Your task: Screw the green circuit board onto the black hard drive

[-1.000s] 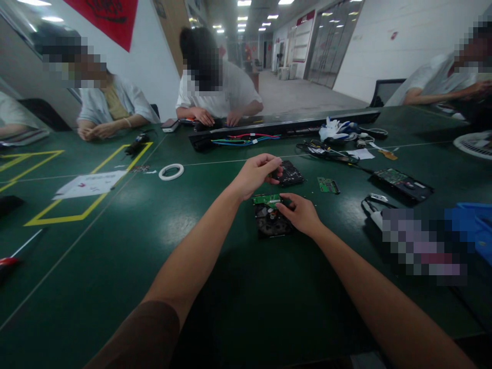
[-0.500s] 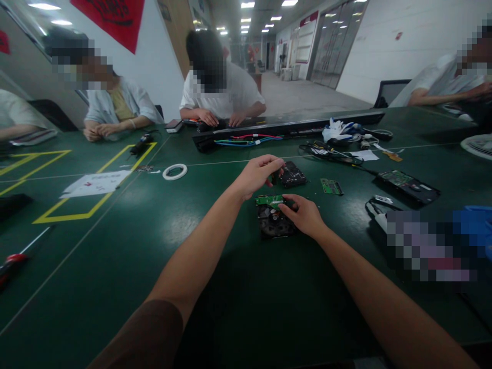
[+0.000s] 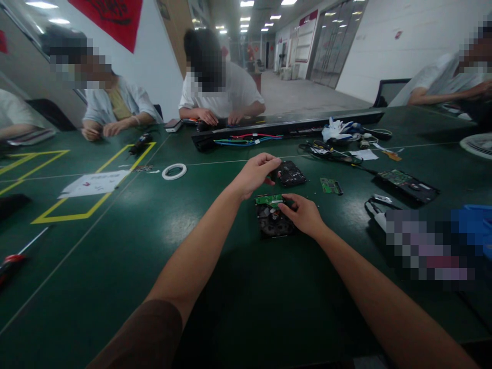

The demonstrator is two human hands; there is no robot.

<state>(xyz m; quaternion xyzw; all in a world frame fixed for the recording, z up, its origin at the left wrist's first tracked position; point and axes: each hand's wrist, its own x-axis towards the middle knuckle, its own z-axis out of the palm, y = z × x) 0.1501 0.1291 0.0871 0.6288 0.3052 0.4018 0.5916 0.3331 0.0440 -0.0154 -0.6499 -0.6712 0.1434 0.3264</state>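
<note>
A hard drive [image 3: 275, 225] lies on the green table in front of me, with a green circuit board [image 3: 268, 200] across its far end. My right hand [image 3: 305, 215] is at the drive's right side, its thumb and index finger closed on the right end of the board. Above the board, my left hand [image 3: 258, 176] has its fingers curled into a pinch; whatever is between the fingertips is hidden. Just beyond those fingertips sits a second hard drive [image 3: 292, 173]. Another loose circuit board [image 3: 331, 186] is to the right of it.
A larger drive with a cable [image 3: 407, 185] rests at the right. White gloves [image 3: 338, 129] and cables lie farther back. Leftward are a white ring [image 3: 174, 171], paper [image 3: 94, 183] and a screwdriver [image 3: 19, 259]. Several people sit around the table.
My hands and the drives keep practically the same positions. The view has shifted very slightly. At the far left, a co-worker's hands have moved a little apart.
</note>
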